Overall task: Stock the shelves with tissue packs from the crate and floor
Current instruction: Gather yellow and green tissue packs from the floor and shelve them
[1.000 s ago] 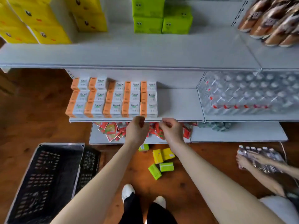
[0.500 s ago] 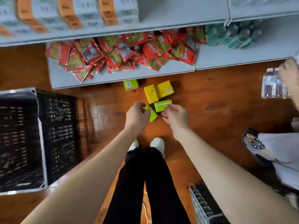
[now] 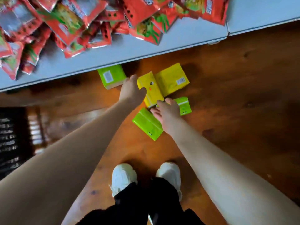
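Reaching hands: both are lowered to the tissue packs scattered on the floor (image 3: 235,95), just before the bottom shelf (image 3: 146,44).
Left hand (image 3: 132,90): the fingers are held out straight and nothing is gripped; the thumb is seen against the nearer yellow pack (image 3: 151,91), though contact cannot be confirmed.
Right hand (image 3: 167,112): the fingers are spread apart over that pack's near end; nothing is held.
Floor packs: five are counted. The second yellow pack (image 3: 172,79) is pressed against the first. One green pack (image 3: 112,76) is tucked at the shelf's front edge, another green pack (image 3: 146,124) is nearest the shoes, and the right green pack (image 3: 184,105) is partly hidden by the right hand.
Shelf load: only red snack packets (image 3: 73,21) are seen.
Crate (image 3: 9,140): it is glimpsed at the floor's left edge; its contents cannot be told.
Progress: no floor pack is lifted yet; all five are judged still to be shelved.
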Motion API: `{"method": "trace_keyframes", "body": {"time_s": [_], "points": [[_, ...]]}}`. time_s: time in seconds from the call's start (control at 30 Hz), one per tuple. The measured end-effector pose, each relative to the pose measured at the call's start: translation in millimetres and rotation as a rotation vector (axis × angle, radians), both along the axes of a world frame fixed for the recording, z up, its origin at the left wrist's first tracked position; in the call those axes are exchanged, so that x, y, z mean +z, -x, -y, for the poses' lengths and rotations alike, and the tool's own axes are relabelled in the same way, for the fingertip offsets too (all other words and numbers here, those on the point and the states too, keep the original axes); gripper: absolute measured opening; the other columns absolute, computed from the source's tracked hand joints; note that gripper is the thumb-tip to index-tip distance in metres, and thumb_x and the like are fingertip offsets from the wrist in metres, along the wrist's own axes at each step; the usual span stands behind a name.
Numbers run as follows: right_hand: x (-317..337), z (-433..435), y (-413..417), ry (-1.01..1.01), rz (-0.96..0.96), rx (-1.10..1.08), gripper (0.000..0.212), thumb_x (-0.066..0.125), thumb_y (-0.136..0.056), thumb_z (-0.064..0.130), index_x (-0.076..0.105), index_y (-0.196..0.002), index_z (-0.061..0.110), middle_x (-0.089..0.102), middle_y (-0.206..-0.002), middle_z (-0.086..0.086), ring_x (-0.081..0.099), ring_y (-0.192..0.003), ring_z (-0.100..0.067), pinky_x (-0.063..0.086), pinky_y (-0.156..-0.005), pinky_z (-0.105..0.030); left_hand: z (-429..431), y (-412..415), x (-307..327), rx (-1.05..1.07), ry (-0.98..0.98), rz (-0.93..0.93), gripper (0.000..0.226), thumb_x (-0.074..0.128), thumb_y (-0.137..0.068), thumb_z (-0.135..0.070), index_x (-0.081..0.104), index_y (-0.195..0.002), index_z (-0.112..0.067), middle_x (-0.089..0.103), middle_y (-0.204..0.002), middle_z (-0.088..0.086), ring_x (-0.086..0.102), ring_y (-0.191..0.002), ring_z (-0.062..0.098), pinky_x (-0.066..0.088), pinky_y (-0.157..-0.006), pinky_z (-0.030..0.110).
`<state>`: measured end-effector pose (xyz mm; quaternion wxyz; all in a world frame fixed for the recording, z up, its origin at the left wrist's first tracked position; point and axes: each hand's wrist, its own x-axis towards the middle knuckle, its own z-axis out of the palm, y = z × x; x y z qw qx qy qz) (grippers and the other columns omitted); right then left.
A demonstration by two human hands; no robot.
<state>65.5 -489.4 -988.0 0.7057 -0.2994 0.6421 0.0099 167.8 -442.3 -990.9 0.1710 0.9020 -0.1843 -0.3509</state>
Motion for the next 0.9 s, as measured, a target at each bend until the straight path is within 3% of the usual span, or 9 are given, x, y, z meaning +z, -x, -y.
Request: {"method": "trace_keyframes", "body": {"time_s": [0.1, 0.23, 0.37, 0.43, 0.53, 0.6, 0.73, 0.8, 0.9], "points": [[-38, 11, -12, -0.031, 0.004, -0.033, 0.054, 0.045, -0.093, 0.004, 0.025, -0.143, 0.012, 0.056, -0.111, -0.030, 0.060, -0.082, -0.032, 0.047, -0.096, -0.042, 22, -19, -44, -0.051, 0.018, 0.008, 0.055, 0.049, -0.093, -0.021, 0.030, -0.143, -0.008, 0.038, -0.142, 0.018, 0.038, -0.130, 0.030, 0.031, -0.100, 0.030], [-56, 18, -23, -0.143, 0.018, -0.092, 0.042, 0.042, -0.094, 0.003, 0.034, -0.136, 0.003, 0.045, -0.126, -0.041, 0.054, -0.111, -0.049, 0.055, -0.075, -0.035, 37, -29, -74, -0.079, -0.050, -0.039, 0.045, 0.039, -0.098, -0.029, 0.037, -0.139, -0.010, 0.045, -0.135, 0.023, 0.046, -0.121, 0.038, 0.039, -0.092, 0.034], [-37, 10, -20, -0.155, -0.040, 0.013, 0.033, 0.036, -0.098, 0.016, 0.046, -0.129, 0.011, 0.045, -0.130, -0.036, 0.047, -0.119, -0.047, 0.038, -0.103, -0.051, 26, -29, -58, 0.117, -0.026, -0.048, 0.058, 0.046, -0.091, -0.052, 0.046, -0.126, -0.006, 0.052, -0.126, 0.019, 0.051, -0.115, 0.034, 0.041, -0.087, 0.035], [-15, 1, -16, -0.101, -0.055, 0.055, 0.032, 0.037, -0.098, 0.019, 0.045, -0.129, 0.014, 0.052, -0.125, -0.033, 0.056, -0.113, -0.043, 0.043, -0.100, -0.049, 15, -27, -32, 0.231, 0.019, -0.022, 0.059, 0.057, -0.081, -0.058, 0.050, -0.114, -0.008, 0.056, -0.115, 0.012, 0.054, -0.106, 0.028, 0.039, -0.078, 0.033], [31, -13, -13, -0.026, -0.078, 0.065, 0.015, 0.046, -0.096, 0.026, 0.047, -0.109, 0.018, 0.059, -0.116, -0.026, 0.063, -0.102, -0.035, 0.050, -0.089, -0.042, -1, -23, 19, 0.356, 0.081, -0.005, 0.035, 0.066, -0.080, -0.038, 0.048, -0.098, -0.014, 0.049, -0.100, 0.006, 0.051, -0.088, 0.023, 0.028, -0.062, 0.021], [66, -22, -9, 0.016, -0.085, 0.062, 0.017, 0.051, -0.093, 0.029, 0.045, -0.102, 0.017, 0.060, -0.113, -0.023, 0.065, -0.096, -0.032, 0.052, -0.082, -0.039, -13, -19, 58, 0.447, 0.133, 0.000, 0.025, 0.063, -0.081, -0.028, 0.048, -0.095, -0.013, 0.050, -0.098, 0.006, 0.047, -0.081, 0.021, 0.027, -0.056, 0.019], [145, -31, -4, 0.017, -0.068, -0.003, 0.042, 0.058, -0.089, 0.035, 0.047, -0.120, 0.010, 0.060, -0.105, -0.014, 0.062, -0.102, -0.032, 0.051, -0.073, -0.036, -35, -8, 146, 0.668, 0.303, -0.040, 0.025, 0.062, -0.079, -0.027, 0.051, -0.096, -0.012, 0.054, -0.098, 0.007, 0.051, -0.084, 0.020, 0.042, -0.071, 0.028], [190, -34, -5, -0.026, -0.032, -0.018, 0.037, 0.058, -0.087, 0.039, 0.053, -0.116, 0.015, 0.060, -0.100, -0.012, 0.058, -0.109, -0.034, 0.050, -0.075, -0.035, -45, -1, 196, 0.786, 0.361, -0.081, 0.026, 0.060, -0.074, -0.032, 0.051, -0.091, -0.013, 0.053, -0.089, 0.001, 0.049, -0.077, 0.016, 0.041, -0.066, 0.027], [259, -39, -7, -0.021, 0.054, -0.037, 0.030, 0.061, -0.086, 0.034, 0.059, -0.111, 0.016, 0.061, -0.117, -0.017, 0.059, -0.109, -0.033, 0.052, -0.074, -0.032, -58, 7, 268, 0.919, 0.439, -0.127, 0.019, 0.056, -0.069, -0.036, 0.047, -0.076, -0.021, 0.051, -0.081, -0.001, 0.047, -0.072, 0.015, 0.042, -0.066, 0.032]]}}
